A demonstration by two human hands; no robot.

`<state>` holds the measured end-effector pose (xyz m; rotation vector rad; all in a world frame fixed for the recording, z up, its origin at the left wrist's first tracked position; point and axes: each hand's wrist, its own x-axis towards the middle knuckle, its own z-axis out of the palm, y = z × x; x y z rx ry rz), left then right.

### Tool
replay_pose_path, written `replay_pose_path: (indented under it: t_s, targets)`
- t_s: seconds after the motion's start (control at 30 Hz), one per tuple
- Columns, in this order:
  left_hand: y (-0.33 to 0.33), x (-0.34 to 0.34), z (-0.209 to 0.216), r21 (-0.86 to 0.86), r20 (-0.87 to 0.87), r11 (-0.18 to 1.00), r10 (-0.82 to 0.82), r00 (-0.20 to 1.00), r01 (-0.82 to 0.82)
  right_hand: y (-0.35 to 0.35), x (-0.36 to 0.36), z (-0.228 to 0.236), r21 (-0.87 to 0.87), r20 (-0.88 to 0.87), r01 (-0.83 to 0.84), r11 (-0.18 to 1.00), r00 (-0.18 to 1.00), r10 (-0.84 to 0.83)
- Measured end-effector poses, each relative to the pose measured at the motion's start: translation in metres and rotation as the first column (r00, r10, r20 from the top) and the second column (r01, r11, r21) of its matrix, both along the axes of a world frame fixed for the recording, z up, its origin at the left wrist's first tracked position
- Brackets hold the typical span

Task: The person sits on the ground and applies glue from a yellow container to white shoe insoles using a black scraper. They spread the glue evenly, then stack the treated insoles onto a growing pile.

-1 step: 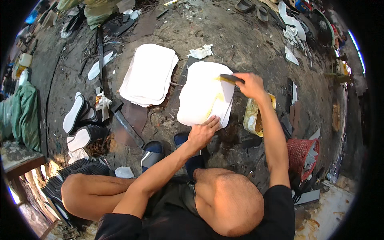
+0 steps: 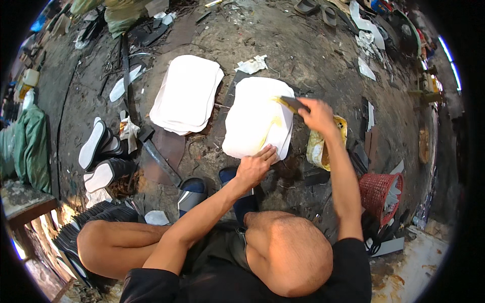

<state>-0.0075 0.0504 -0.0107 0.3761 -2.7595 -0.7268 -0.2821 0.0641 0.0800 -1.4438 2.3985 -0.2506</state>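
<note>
My left hand (image 2: 256, 169) presses its outstretched fingers on the near edge of a stack of white sheets (image 2: 247, 116) with rounded corners. In my right hand (image 2: 318, 117) is a dark, flat spreader (image 2: 294, 104), its end over the stack's right side. Yellow glue-like paste (image 2: 275, 122) is smeared on the top sheet, with more along the spreader's edge. Just right of the stack, below my right hand, stands a paste-stained yellowish tub (image 2: 316, 148). A second stack of white sheets (image 2: 186, 93) lies to the left, touched by neither hand.
Between my left foot and the left stack lies a hammer (image 2: 160, 160). Shoe soles (image 2: 93, 144) and more dark soles (image 2: 96, 222) are piled on the left. A red basket (image 2: 379, 198) with scraps stands at right. Crumpled white scrap (image 2: 252, 64) lies beyond the stack.
The spreader has turned and shifted slightly to the right, and its flat face shows more. My left hand stays on the sheets.
</note>
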Motion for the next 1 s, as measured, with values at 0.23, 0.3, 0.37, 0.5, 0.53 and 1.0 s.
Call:
replay_pose_path:
  t_s: [0.23, 0.3, 0.37, 0.5, 0.53, 1.0]
  targets:
    - [-0.016, -0.001, 0.003, -0.047, -0.023, 0.999, 0.002, 1.000, -0.003, 0.062, 0.067, 0.021, -0.051, -0.021, 0.026, 0.998, 0.999, -0.027]
    - [-0.019, -0.009, 0.008, -0.017, -0.021, 1.000, -0.001, 1.000, 0.000, 0.023, 0.042, 0.024, -0.260, -0.063, 0.116, 0.959, 0.989, -0.137]
    - [-0.014, -0.011, 0.010, 0.008, -0.040, 1.000, 0.030, 0.999, -0.030, -0.020, 0.015, 0.011, -0.165, -0.152, 0.078, 0.983, 0.983, -0.104]
    - [-0.009, -0.005, 0.013, 0.212, -0.146, 0.936, 0.314, 0.938, -0.281, -0.056, 0.020, -0.008, -0.098, -0.108, -0.031, 0.995, 0.994, 0.020]
    - [-0.009, 0.004, 0.013, 0.305, -0.147, 0.877, 0.429, 0.891, -0.372, -0.051, 0.037, -0.004, -0.104, -0.076, -0.082, 0.991, 0.994, 0.074]
    - [-0.045, 0.013, 0.031, 0.744, 0.015, 0.386, 0.807, 0.590, -0.546, 0.081, 0.162, -0.030, -0.236, -0.344, -0.430, 0.872, 0.876, 0.339]
